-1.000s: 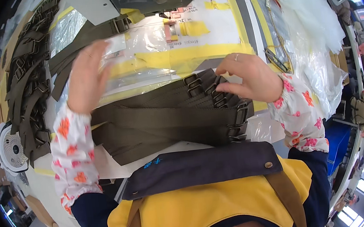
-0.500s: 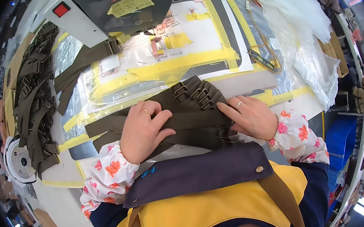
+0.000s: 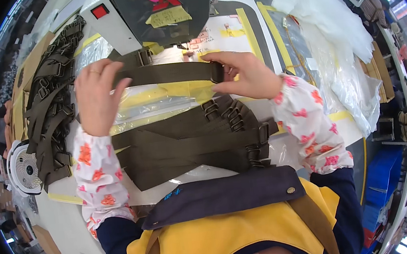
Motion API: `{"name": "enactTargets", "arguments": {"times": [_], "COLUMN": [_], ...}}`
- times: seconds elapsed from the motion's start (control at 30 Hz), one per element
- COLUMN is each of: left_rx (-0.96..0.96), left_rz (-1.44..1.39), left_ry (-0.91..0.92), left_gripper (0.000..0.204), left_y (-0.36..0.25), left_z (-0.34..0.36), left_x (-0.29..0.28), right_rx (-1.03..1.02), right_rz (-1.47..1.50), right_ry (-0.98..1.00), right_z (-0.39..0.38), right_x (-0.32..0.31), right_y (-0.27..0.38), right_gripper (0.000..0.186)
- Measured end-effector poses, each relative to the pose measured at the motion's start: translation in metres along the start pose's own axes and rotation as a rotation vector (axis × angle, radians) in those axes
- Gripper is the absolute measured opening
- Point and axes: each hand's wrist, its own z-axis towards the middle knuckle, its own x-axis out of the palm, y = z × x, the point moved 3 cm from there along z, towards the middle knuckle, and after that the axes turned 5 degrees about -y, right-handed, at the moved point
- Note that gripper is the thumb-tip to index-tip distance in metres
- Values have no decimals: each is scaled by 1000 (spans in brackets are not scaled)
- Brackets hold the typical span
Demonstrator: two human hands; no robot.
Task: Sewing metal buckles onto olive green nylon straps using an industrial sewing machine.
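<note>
A dark olive webbing strap [image 3: 168,74] stretches level between my two hands, below the front of a grey machine. My right hand [image 3: 245,75] pinches its right end at a dark buckle [image 3: 216,71]. At the strap's left end, my left hand [image 3: 99,95] has thumb and fingers closed around the webbing, partly hiding it. Nearer to me lies a fanned pile of similar straps [image 3: 190,145], with metal buckles [image 3: 232,115] gathered along its right side. Another strap with a buckle [image 3: 145,57] lies under the machine's front edge.
The grey machine [image 3: 157,13] with a red switch stands at the back. More buckled straps [image 3: 50,103] heap up at the left, beside a white fan [image 3: 23,168]. White fluffy sheeting [image 3: 322,10] and clear plastic [image 3: 356,93] cover the right. Yellow tape [image 3: 273,35] edges the work surface.
Both hands have moved away from me, off the strap pile, and now hold one strap stretched out near the machine. The pile stays on the table.
</note>
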Motion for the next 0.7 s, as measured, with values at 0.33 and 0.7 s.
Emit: {"name": "enactTargets", "arguments": {"times": [0.33,0.7], "left_rx": [-968,-608], "left_rz": [-1301,-531], "left_ry": [563,207], "left_gripper": [28,18], "left_y": [-53,-50], "left_z": [-39,-8], "left_x": [131,157], "right_rx": [368,338], "right_rz": [910,363], "right_ry": [-306,-506], "right_z": [40,40], "right_x": [55,66], "right_y": [-45,-62], "right_gripper": [42,41]}}
